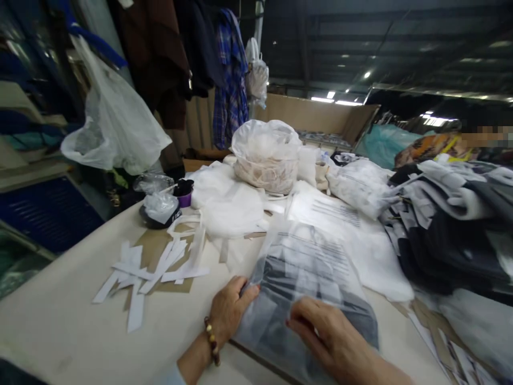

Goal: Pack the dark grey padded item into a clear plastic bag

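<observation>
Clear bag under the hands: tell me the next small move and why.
Probably smooth the flap end flat. The left hand grips the clear bag at its edge, the right hand presses on top, and the dark garment already lies inside.

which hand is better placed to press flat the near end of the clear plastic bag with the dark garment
Probably the right hand: it lies flat on top of the clear plastic bag holding a dark folded garment, while the left hand only grips its left edge.
</observation>
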`<state>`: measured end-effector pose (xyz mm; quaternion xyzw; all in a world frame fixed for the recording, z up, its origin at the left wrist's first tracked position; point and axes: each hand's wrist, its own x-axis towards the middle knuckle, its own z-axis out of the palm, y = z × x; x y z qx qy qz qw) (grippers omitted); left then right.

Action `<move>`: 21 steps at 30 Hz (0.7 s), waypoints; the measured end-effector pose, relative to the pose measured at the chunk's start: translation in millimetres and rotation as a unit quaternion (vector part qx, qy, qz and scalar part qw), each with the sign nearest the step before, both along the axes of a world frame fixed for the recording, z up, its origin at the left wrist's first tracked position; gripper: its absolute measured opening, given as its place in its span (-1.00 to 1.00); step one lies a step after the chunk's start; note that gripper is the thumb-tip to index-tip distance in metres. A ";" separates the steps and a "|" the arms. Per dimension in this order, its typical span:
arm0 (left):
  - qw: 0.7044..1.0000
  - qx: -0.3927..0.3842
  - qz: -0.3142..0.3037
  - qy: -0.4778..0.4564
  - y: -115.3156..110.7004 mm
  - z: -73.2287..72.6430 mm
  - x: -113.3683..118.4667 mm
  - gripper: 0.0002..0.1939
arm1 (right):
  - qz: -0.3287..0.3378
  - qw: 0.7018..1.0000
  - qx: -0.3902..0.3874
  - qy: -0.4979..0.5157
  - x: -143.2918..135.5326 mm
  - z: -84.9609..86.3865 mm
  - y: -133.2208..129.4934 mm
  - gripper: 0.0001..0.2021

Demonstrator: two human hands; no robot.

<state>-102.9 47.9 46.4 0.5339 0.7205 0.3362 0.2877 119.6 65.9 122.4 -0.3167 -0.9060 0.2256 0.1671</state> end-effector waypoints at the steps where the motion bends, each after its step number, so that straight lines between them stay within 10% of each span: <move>1: 1.000 0.004 -0.003 -0.003 -0.5 -0.7 -0.6 -0.66 | 0.013 1.000 0.002 -0.027 -15.7 1.1 11.4 -0.83; 6: 1.000 0.008 0.001 0.003 1.0 -6.3 -1.5 -0.69 | -0.047 0.980 0.057 -0.187 -62.2 -13.8 46.5 -0.89; 13: 1.000 -0.001 0.000 0.014 0.6 -9.6 -1.9 -0.70 | -0.225 0.940 0.124 -0.223 -49.6 -14.8 51.5 -0.76; 18: 1.000 0.000 -0.005 0.016 0.0 -9.6 1.7 -0.69 | -0.040 0.946 0.321 0.007 -50.3 -65.0 11.5 -0.74; 21: 1.000 -0.007 -0.004 0.013 -1.1 -9.6 1.0 -0.70 | -0.014 0.973 0.215 0.084 -41.9 -92.9 -11.4 -0.61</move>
